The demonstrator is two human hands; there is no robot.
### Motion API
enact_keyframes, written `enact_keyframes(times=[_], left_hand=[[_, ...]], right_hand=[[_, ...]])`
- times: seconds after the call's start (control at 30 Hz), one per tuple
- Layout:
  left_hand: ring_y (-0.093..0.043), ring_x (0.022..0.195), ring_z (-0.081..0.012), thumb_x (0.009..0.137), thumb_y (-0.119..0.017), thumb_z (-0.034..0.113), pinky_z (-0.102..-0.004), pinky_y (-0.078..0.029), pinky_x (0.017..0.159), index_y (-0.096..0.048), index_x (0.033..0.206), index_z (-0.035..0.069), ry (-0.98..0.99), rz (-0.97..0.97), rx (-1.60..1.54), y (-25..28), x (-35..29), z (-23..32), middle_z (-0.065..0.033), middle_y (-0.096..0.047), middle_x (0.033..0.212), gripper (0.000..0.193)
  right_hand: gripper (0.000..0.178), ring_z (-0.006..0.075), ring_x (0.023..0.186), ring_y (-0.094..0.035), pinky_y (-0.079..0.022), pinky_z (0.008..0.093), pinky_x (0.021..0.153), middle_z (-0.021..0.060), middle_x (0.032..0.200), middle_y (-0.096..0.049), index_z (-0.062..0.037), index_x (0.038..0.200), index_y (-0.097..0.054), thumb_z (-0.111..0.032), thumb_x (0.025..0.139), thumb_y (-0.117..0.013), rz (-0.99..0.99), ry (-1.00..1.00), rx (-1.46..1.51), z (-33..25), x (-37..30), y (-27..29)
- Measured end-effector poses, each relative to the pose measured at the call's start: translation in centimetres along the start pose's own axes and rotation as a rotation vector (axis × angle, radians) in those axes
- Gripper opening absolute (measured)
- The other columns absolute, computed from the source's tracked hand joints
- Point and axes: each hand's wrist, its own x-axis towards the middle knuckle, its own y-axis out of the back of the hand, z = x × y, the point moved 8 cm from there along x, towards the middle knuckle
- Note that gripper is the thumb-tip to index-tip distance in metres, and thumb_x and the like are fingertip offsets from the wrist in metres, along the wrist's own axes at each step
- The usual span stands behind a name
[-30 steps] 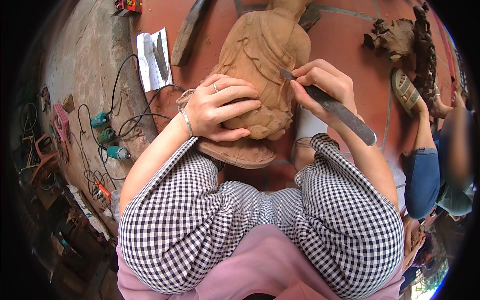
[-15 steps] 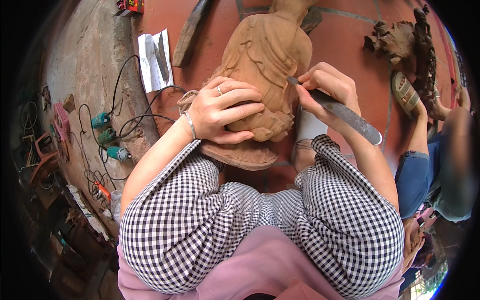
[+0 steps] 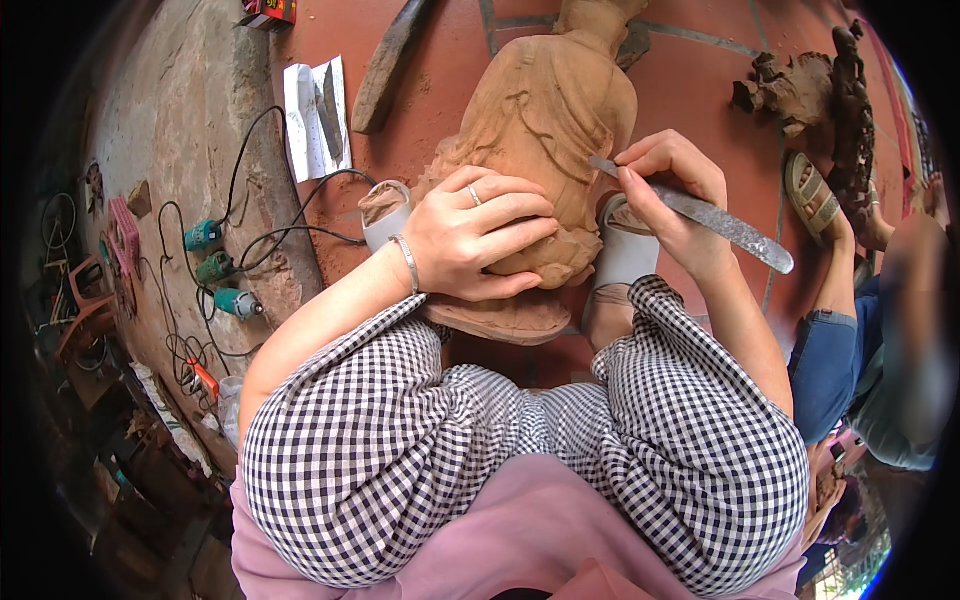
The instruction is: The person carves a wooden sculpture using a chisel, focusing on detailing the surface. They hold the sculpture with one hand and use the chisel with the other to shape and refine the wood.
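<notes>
A carved wooden statue (image 3: 540,110) of a draped figure lies between my knees, its round base (image 3: 505,318) toward me. Curved over its lower part is my left hand (image 3: 480,235), gripping it there, with a ring and a bracelet on. My right hand (image 3: 680,190) pinches a flat grey metal file (image 3: 730,230). The file's narrow tip is at the right side of the statue's drapery folds; whether it touches the wood I cannot tell. Its broad rounded end sticks out to the right past my hand.
Green power tools (image 3: 237,303) with black cords lie at left. Near them is a blade on white paper (image 3: 300,120). A long wooden piece (image 3: 390,65) lies beyond. At right are gnarled wood (image 3: 790,90) and another person's sandalled foot (image 3: 815,195). My white shoes (image 3: 625,250) flank the statue.
The view has shifted slightly, so the statue appears farther right. My right hand has drawn the file a little to the right. My left hand stays on the statue's lower part.
</notes>
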Motion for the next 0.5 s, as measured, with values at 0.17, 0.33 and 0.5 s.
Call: enact_keyframes(times=[0.17,0.33,0.5], left_hand=[[-0.065,0.108,-0.0247,0.067,-0.081,0.030,-0.0392,-0.052,0.089,-0.072,0.110,0.009,-0.002,0.000,-0.005,0.0,-0.1,-0.1,-0.0076,-0.068,0.113,0.049],[-0.065,0.108,-0.0245,0.067,-0.081,0.030,-0.0395,-0.052,0.089,-0.072,0.110,0.009,-0.004,0.008,-0.008,0.0,-0.2,-0.1,-0.0065,-0.068,0.114,0.049],[-0.065,0.109,-0.0245,0.068,-0.081,0.030,-0.0396,-0.052,0.090,-0.072,0.109,0.009,-0.008,0.016,-0.015,0.0,-0.2,-0.2,-0.0059,-0.068,0.115,0.048]], right_hand=[[0.008,0.0111,0.086,-0.062,-0.051,0.0252,0.076,0.0081,0.100,-0.067,0.0006,0.089,-0.066,-0.003,0.087,-0.073,0.085,-0.111,0.216,1.6,-0.1,0.2],[0.014,0.0104,0.092,-0.062,-0.051,0.0250,0.080,0.0081,0.104,-0.067,0.0006,0.095,-0.066,-0.003,0.087,-0.075,0.093,-0.134,0.224,1.1,0.1,0.2],[0.014,0.0109,0.093,-0.062,-0.051,0.0252,0.082,0.0080,0.105,-0.067,0.0005,0.097,-0.065,-0.003,0.087,-0.075,0.055,-0.178,0.306,1.6,-0.2,-0.6]])
